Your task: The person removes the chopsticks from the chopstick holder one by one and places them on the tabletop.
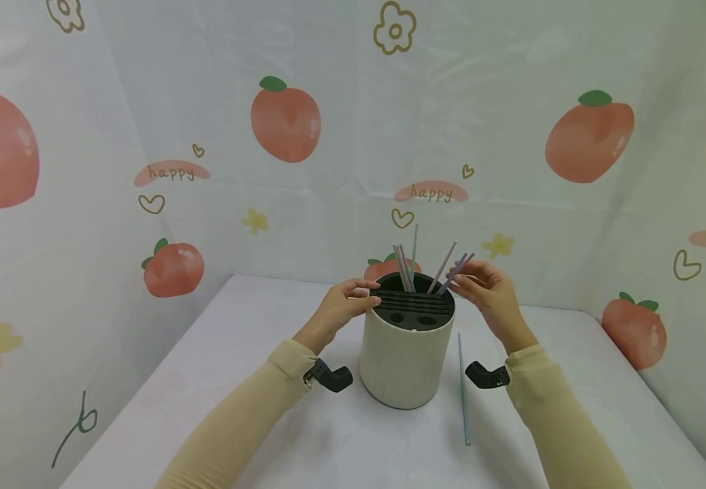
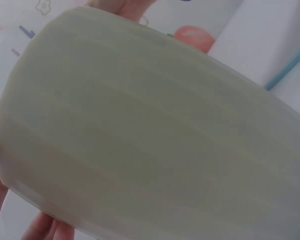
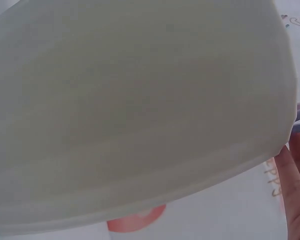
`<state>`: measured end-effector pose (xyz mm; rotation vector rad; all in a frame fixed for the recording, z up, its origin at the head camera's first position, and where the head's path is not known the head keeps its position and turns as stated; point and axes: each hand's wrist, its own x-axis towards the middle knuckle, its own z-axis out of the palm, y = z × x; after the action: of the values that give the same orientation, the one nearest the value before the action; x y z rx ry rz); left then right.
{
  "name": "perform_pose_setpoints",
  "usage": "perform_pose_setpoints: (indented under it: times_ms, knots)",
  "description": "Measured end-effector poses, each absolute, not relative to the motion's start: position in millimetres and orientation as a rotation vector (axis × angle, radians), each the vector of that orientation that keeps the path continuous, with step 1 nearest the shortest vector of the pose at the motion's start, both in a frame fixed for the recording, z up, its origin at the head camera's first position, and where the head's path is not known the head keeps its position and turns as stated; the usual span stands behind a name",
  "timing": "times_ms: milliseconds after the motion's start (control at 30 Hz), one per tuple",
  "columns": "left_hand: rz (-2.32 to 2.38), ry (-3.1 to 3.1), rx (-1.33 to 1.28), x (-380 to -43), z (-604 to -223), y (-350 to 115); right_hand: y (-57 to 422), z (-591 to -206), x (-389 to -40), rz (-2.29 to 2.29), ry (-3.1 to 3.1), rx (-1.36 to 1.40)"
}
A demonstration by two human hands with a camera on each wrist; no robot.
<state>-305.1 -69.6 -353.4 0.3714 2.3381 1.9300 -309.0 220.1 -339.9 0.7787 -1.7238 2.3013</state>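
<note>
A round off-white utensil holder (image 1: 406,367) with a black slotted top (image 1: 414,303) stands upright on the table. My left hand (image 1: 343,303) grips its left rim, thumb on the near side and fingers farther back. At the right rim, my right hand (image 1: 488,288) pinches thin purple sticks (image 1: 461,263) that lean outward from the back opening; in the right wrist view one finger (image 3: 292,187) touches the rim. More thin sticks (image 1: 400,261) in pale pink and a light green one (image 1: 416,241) stand in that opening. Their lower ends are hidden inside.
A thin blue stick (image 1: 463,387) lies on the white tabletop (image 1: 304,435) just right of the holder. Behind the table hangs a white cloth (image 1: 340,136) printed with peaches and flowers. Each wrist carries a black camera mount (image 1: 331,377).
</note>
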Motion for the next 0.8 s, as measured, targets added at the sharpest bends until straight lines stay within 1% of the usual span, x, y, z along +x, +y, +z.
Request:
perform_pose_setpoints:
  times_ms: [333, 500, 633, 800]
  knots:
    - [1.94, 2.328, 0.366, -305, -353, -67, 220, -338, -308, 2.267, -1.761, 0.765]
    - [1.952, 2.32, 0.337, -302, -355, -68, 220, -330, -307, 2.233, -1.761, 0.752]
    - [1.947, 2.326, 0.339, -303, -357, -69, 222, -310, -306, 2.213, -1.686, 0.781]
    - [1.941, 2.328, 0.355, -306, -356, -69, 228, -266, -299, 2.203, -1.482, 0.858]
